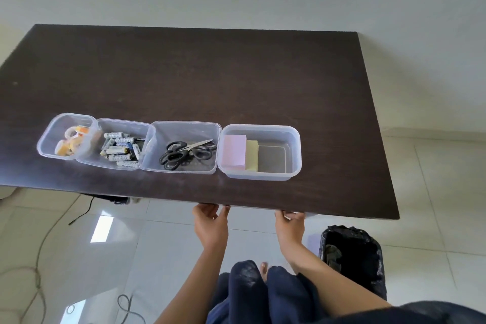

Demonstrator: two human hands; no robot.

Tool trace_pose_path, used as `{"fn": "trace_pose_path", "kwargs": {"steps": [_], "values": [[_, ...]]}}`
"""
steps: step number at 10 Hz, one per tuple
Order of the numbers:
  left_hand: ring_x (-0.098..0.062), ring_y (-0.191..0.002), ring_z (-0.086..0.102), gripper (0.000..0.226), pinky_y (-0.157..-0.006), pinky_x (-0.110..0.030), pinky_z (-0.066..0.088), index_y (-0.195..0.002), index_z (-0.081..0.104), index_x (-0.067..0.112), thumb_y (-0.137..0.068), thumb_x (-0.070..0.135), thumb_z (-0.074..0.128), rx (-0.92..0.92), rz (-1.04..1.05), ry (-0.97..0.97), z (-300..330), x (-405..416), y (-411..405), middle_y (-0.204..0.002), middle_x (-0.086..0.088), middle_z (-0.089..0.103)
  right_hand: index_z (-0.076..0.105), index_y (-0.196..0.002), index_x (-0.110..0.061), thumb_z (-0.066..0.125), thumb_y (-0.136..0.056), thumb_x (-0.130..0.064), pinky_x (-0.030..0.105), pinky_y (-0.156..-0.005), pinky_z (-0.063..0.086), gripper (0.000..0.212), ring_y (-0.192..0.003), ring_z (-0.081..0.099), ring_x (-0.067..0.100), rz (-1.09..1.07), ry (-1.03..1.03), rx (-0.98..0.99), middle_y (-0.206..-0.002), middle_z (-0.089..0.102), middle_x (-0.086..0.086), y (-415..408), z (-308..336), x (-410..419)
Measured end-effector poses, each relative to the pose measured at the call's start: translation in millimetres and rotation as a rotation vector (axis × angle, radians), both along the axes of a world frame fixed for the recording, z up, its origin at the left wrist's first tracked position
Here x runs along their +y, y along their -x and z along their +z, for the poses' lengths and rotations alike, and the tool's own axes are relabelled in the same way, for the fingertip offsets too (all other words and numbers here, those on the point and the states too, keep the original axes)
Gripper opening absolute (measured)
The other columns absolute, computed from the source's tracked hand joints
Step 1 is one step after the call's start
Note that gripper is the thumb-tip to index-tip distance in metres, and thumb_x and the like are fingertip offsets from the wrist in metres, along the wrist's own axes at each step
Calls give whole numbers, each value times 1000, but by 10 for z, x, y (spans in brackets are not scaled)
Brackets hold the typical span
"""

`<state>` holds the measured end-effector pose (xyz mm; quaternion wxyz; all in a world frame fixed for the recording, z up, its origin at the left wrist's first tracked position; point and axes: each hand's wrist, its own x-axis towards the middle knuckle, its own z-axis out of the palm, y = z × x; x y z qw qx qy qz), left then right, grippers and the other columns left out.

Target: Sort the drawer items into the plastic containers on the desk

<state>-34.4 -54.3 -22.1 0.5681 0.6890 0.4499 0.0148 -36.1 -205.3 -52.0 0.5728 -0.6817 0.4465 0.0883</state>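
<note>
Four clear plastic containers stand in a row near the front of the dark desk (200, 81). From left to right they hold tape rolls (69, 142), batteries (119, 149), black-handled scissors (184, 153), and pink and yellow sticky notes (238, 153) in a box (294, 150) that is bare on its right side. My left hand (210, 222) and my right hand (290, 227) reach up under the desk's front edge, below the two right containers. Their fingertips are hidden by the edge. The drawer itself is not visible.
A black bin (353, 255) stands on the tiled floor right of my knees (263, 292). Cables (36, 265) trail over the floor on the left. A white wall rises behind the desk.
</note>
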Motion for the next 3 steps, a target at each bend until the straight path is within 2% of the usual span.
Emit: {"fn": "trace_pose_path", "kwargs": {"steps": [1,2,3], "values": [[-14,-98,64,39,-92,-31,50,-104,53,15,-75,17,79,-16,-80,2,2,43,93,-102,1,66,43,-96,-19,63,-87,-30,45,-92,49,24,-97,61,29,54,11,8,-102,67,8,46,-1,-28],[-13,-100,63,44,-91,-29,49,-109,52,15,-75,19,79,-17,-168,28,29,104,162,-107,1,64,37,-128,-16,60,-87,-42,45,-88,50,53,-97,62,27,106,49,34,-104,68,7,99,69,-71],[-15,-101,60,44,-88,-26,47,-111,52,16,-76,22,78,0,-295,18,35,221,264,-109,2,61,27,-148,-10,52,-92,-44,39,-92,47,70,-110,59,29,165,152,52,-121,65,7,192,137,-111]]}}
